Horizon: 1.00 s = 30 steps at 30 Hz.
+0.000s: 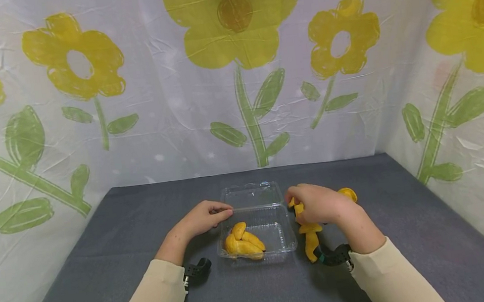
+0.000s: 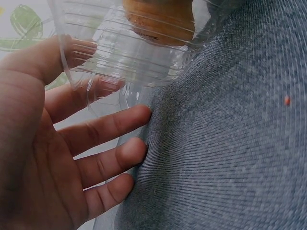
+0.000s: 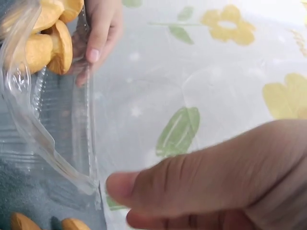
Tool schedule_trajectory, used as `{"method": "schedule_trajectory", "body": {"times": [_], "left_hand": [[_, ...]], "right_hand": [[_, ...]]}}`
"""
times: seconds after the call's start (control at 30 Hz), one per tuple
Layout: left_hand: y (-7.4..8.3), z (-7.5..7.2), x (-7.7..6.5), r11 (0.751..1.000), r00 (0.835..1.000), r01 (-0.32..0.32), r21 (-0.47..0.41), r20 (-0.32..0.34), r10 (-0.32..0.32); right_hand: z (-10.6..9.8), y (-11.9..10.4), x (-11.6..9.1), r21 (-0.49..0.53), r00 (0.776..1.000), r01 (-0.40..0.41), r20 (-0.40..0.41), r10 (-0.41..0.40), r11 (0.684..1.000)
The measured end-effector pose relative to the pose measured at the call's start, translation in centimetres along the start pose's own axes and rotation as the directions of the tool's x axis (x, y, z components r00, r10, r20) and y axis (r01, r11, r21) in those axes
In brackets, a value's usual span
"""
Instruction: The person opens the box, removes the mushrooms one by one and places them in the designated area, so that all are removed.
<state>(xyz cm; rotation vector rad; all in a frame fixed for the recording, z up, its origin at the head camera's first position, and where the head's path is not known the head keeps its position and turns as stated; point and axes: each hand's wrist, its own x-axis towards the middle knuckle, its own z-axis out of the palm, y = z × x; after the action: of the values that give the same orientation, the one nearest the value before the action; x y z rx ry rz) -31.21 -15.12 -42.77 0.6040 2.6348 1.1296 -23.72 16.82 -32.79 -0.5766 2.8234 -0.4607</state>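
Observation:
An open clear plastic clamshell box (image 1: 276, 237) lies on the grey cloth with its lid (image 1: 252, 197) folded back. Several yellow mushrooms (image 1: 245, 246) are heaped in the left half of its base. At the back left corner, my left hand (image 1: 202, 219) lightly pinches the rim between thumb and index; the other fingers (image 2: 110, 163) spread outside the wall. My right hand (image 1: 321, 201) is just right of the box, over more mushrooms (image 1: 312, 247), thumb and fingertips close around one. In the right wrist view, nothing shows between the thumb (image 3: 158, 182) and fingers.
One mushroom cap (image 1: 347, 194) shows beyond my right hand. The grey cloth (image 1: 162, 200) covers the table, backed by a white curtain (image 1: 156, 146) printed with yellow flowers. A black camera strap (image 1: 334, 255) sits at my right wrist, close to the front mushroom.

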Motion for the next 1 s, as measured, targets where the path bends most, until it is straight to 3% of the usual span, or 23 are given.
{"method": "schedule_trajectory", "body": {"times": [0.2, 0.53, 1.0], "left_hand": [[0.1, 0.0, -0.1, 1.0, 1.0, -0.003, 0.0, 0.003, 0.003], [0.0, 0.0, -0.1, 1.0, 1.0, -0.008, 0.001, 0.003, 0.008], [-0.3, 0.0, 0.1, 1.0, 1.0, -0.009, -0.021, 0.018, 0.009]], "right_hand": [[0.4, -0.6, 0.3, -0.01, 0.996, 0.072, -0.06, -0.072, 0.997], [1.9, -1.6, 0.8, 0.012, 0.989, 0.13, -0.077, -0.128, 0.991], [4.3, -3.8, 1.8, -0.025, 0.966, 0.257, -0.014, -0.258, 0.966]]}}
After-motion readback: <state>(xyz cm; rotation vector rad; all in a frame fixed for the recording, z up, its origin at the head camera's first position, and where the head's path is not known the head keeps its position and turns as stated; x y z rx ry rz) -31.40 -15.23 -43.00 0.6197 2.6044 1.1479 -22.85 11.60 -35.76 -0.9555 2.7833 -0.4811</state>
